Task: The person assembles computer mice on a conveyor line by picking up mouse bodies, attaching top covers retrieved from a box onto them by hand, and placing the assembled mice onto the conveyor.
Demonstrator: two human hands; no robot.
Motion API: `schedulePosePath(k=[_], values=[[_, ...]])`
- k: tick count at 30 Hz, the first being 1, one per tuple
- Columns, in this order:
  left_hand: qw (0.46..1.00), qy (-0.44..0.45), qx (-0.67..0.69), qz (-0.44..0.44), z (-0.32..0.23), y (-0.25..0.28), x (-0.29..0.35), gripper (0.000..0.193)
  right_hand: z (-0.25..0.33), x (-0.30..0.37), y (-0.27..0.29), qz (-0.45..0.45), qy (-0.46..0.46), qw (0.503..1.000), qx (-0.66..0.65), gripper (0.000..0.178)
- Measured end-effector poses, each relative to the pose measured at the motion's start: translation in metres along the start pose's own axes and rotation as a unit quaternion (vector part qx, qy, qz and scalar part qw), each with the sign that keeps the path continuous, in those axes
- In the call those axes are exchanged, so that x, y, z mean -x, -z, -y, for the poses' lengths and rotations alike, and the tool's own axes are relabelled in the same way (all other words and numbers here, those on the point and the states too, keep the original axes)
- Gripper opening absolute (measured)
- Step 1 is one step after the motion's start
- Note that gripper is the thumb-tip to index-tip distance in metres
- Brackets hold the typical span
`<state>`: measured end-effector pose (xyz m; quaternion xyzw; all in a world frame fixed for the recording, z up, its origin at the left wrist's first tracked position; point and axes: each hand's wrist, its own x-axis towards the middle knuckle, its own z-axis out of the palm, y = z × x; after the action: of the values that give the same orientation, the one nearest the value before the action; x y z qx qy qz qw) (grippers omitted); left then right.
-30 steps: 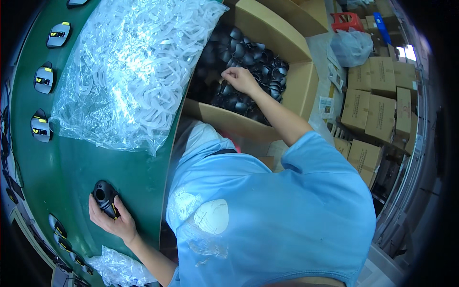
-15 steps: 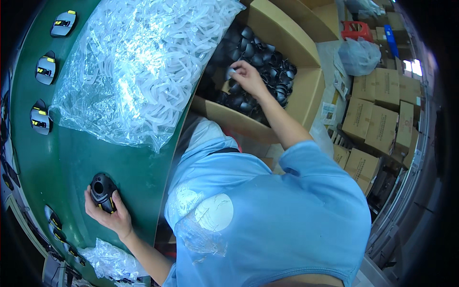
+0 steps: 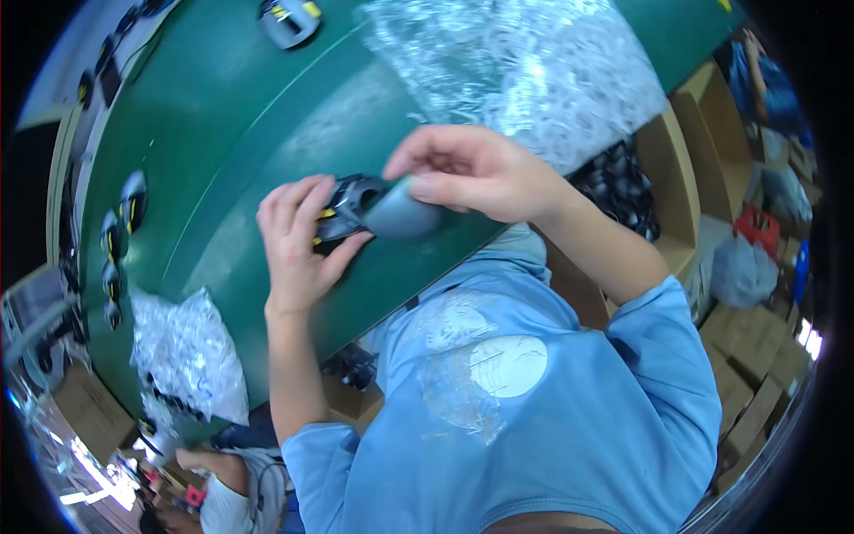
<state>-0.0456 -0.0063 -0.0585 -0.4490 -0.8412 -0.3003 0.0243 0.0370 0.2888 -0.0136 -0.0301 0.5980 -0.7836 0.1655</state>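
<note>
In the head view, the left hand (image 3: 296,242) grasped a black-and-yellow mouse body (image 3: 350,203) over the green table (image 3: 258,107), while the right hand (image 3: 498,176) pinched a smooth dark grey shell (image 3: 400,216) just beside the body's right end, too blurred to tell whether the two touched.

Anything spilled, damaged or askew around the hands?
Nothing plainly stands out. The left hand holds a black-and-yellow housing; the right hand holds a curved cover beside it, too blurred to judge for damage.
</note>
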Motion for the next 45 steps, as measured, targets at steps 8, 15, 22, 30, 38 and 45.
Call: schedulePosePath(k=[8,15,22,30,38,45], values=[[0.997,0.028,0.004,-0.069,0.000,0.000,0.007,0.088,-0.036,-0.066,-0.017,-0.118,0.282,0.831,0.465,0.021],[0.997,0.041,0.015,-0.065,-0.001,0.000,0.005,0.087,-0.027,-0.047,-0.015,-0.002,0.257,0.801,0.541,0.061],[0.996,0.044,0.027,-0.068,-0.001,-0.002,0.004,0.090,-0.027,-0.044,-0.004,-0.007,0.229,0.802,0.552,0.072],[0.997,0.050,0.025,-0.061,-0.001,-0.002,0.005,0.090,-0.026,-0.070,-0.008,0.055,0.268,0.781,0.562,0.067],[0.996,0.065,0.026,-0.053,-0.005,-0.001,0.004,0.089,-0.027,-0.060,-0.002,0.032,0.260,0.797,0.544,0.053],[0.997,0.065,0.015,-0.045,-0.005,-0.005,0.003,0.086,-0.018,-0.059,-0.006,0.024,0.249,0.787,0.564,0.039]])
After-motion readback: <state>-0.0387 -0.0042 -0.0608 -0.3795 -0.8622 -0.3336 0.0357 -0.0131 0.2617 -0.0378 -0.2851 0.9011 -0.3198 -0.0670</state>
